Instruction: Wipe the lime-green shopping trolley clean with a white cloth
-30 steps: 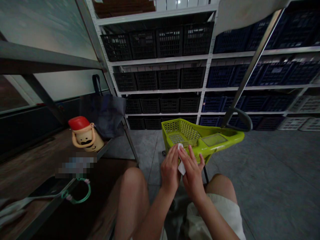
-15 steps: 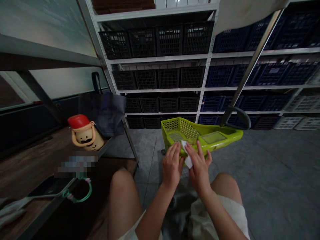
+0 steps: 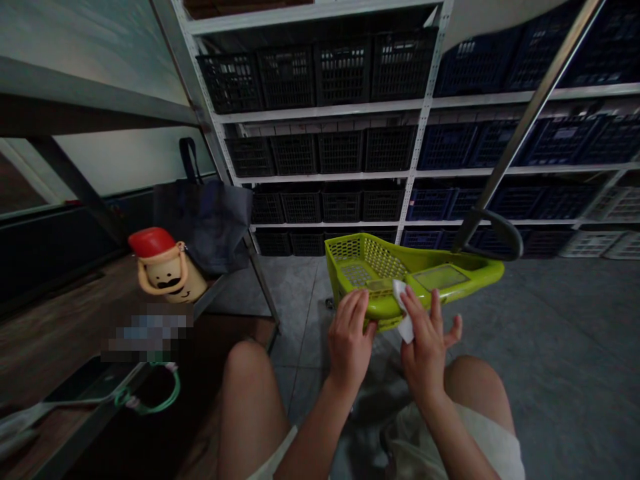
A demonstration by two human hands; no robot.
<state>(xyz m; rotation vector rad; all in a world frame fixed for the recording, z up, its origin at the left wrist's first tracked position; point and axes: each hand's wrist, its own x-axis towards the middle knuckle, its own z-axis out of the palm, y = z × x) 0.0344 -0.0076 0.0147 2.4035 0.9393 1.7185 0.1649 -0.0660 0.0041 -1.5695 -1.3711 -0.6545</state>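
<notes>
In front of my knees stands a lime-green plastic shopping basket cart [image 3: 383, 307] with perforated sides and a long tapering end. My left hand [image 3: 350, 337] grips its near rim, fingers over the top edge. Farther right along the same rim, my right hand [image 3: 425, 337] presses a folded white cloth or tissue [image 3: 406, 327] against the plastic between thumb and fingers, its outer fingers spread. A flat clear panel [image 3: 437, 277] is set in the cart's top. A metal pole [image 3: 540, 110] with a dark grey looped handle [image 3: 495, 233] rises from the tapering end.
Shelving with black crates [image 3: 343, 150] and blue crates [image 3: 450, 143] lines the back. At left, a workbench [image 3: 60, 293] carries a cream container with a red cap [image 3: 167, 270], a dark tote bag [image 3: 205, 220] and a phone [image 3: 85, 380] with a green cord [image 3: 160, 403]. Grey tiles [image 3: 565, 360] cover the floor.
My right hand has slid the white cloth rightward along the rim, away from my left hand. The left hand stays on the rim. The view has shifted slightly.
</notes>
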